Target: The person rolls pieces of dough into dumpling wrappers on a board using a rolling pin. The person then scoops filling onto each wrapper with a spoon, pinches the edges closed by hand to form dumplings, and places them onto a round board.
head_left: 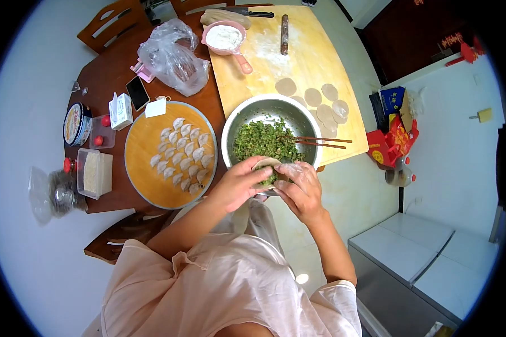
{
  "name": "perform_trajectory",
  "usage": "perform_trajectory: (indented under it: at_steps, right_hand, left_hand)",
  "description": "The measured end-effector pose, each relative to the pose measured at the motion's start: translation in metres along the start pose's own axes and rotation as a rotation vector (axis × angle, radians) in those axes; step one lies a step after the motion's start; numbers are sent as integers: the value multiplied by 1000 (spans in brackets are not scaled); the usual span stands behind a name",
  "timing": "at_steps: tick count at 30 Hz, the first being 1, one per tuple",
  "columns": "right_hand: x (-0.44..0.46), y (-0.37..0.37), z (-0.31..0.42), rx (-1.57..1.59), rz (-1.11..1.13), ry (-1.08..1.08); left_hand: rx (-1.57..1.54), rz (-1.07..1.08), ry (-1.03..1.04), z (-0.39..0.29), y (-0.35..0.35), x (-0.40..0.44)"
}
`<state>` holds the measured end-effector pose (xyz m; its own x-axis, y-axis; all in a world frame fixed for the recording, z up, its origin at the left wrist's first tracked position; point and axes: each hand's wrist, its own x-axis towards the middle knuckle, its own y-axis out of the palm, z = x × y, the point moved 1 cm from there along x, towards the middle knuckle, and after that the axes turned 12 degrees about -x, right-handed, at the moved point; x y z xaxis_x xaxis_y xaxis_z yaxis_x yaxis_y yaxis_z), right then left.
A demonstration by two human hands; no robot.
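Between my two hands is a dumpling wrapper point(266, 163) with green filling showing inside it. My left hand point(239, 184) grips its left side, while my right hand point(299, 190), dusted with flour, pinches the right edge. Just beyond them stands a steel bowl point(228, 121) of chopped green filling point(264, 139). A pair of chopsticks point(326, 141) rests in the filling and sticks out over the rim to the right. Several flat round wrappers point(313, 97) lie on the wooden board. To the left, a round tray point(140, 163) carries rows of folded dumplings point(181, 143).
The wooden board point(343, 67) holds a rolling pin point(284, 35), a pink-handled flour bowl point(224, 38) and a knife point(258, 13). A plastic bag point(177, 59), phone point(137, 93), tissue pack point(120, 110), tin point(77, 124) and plastic container point(95, 173) sit on the brown table. A chair point(123, 233) stands near my left elbow.
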<state>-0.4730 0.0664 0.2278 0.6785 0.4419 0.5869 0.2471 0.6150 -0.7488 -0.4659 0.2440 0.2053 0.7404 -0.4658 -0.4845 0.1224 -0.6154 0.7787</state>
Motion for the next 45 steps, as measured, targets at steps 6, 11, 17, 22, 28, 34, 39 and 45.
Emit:
perform_trajectory:
  at_steps: [6,11,17,22,28,34,39,45]
  right_hand:
    - [13,-6,8,66,-61,11]
    - [19,-7,10,75,-102,27]
    - [27,-14,16,62,-124,42]
    - [26,-15,14,61,-113,85]
    - [29,-17,12,46,-25,57]
    - [37,-19,14,95,-22,17]
    - [39,-19,13,88,-41,72]
    - [39,-24,1,479,83,252]
  left_hand:
    - [478,139,300,-4,16,-16]
    - [612,144,265,-15,25,-32]
    - [998,372,524,-22,32,-32]
    - [970,337,302,-33,44,-38]
    - [917,400,364,-33,40,-33]
    - [861,378,328,-35,40,-30]
    - [825,227,416,-21,17,-29]
    - [237,283,178,-25,24,-31]
